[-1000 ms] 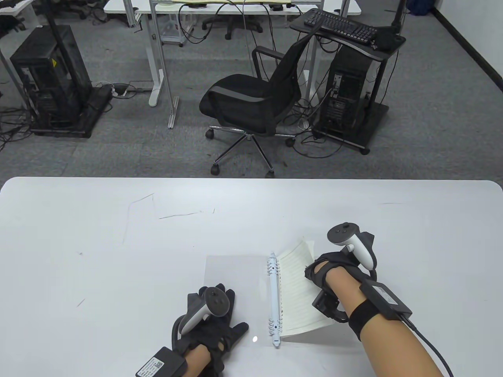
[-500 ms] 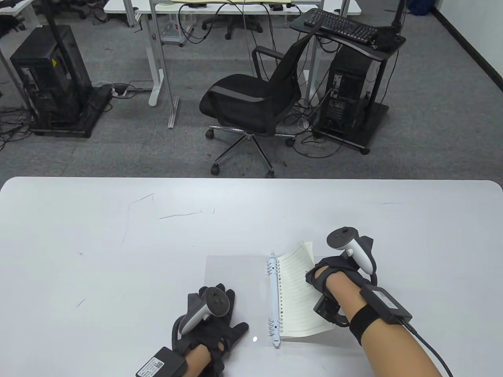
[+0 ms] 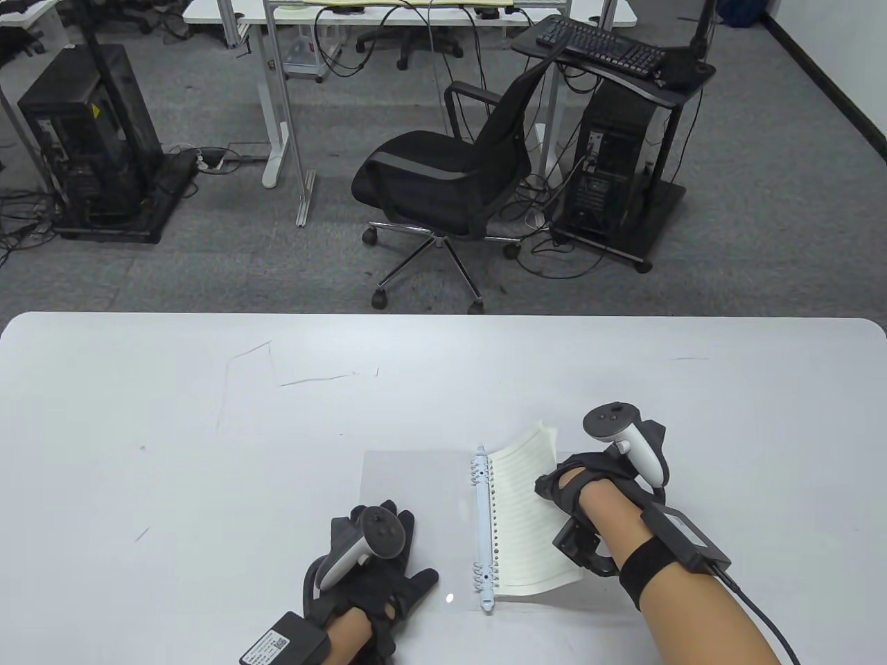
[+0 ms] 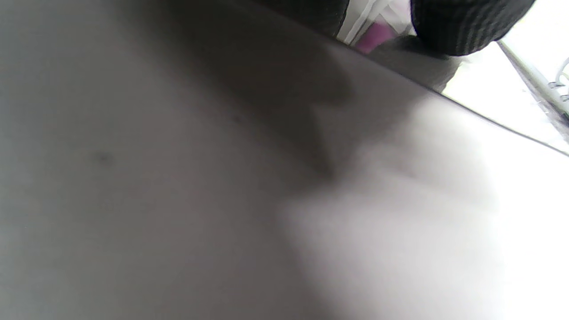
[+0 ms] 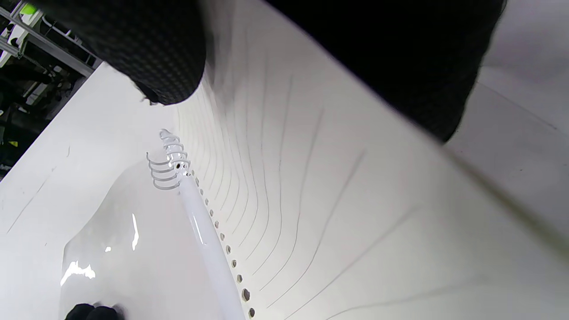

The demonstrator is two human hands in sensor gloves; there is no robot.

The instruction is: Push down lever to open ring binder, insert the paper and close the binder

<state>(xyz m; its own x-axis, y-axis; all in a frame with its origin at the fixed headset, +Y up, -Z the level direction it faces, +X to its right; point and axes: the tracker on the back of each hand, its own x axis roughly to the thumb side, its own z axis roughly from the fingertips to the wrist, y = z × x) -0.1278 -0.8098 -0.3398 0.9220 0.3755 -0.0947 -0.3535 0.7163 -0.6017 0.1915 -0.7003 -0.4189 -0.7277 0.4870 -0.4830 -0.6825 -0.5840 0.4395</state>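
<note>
The ring binder lies open near the table's front edge, its clear left cover (image 3: 416, 485) flat and its white spine (image 3: 483, 526) carrying rings at both ends. My left hand (image 3: 378, 554) rests flat with spread fingers on the left cover. My right hand (image 3: 578, 478) grips the right side of a stack of lined punched paper (image 3: 523, 512), thumb (image 3: 544, 485) on top. The paper's far right corner curls upward. In the right wrist view the paper's (image 5: 311, 200) punched edge lies right beside the spine (image 5: 209, 249), and the far rings (image 5: 169, 164) stand open.
The white table (image 3: 208, 429) stretches far to the left and behind the binder, with a few pencil marks. Beyond its far edge stand an office chair (image 3: 443, 180) and computer carts on the floor. The left wrist view is blurred, showing only table surface and a fingertip (image 4: 462, 22).
The right hand has shifted slightly right and lowered the paper, so its near corner has drawn in and the sheet lies flatter beside the spine. The left hand has not moved.
</note>
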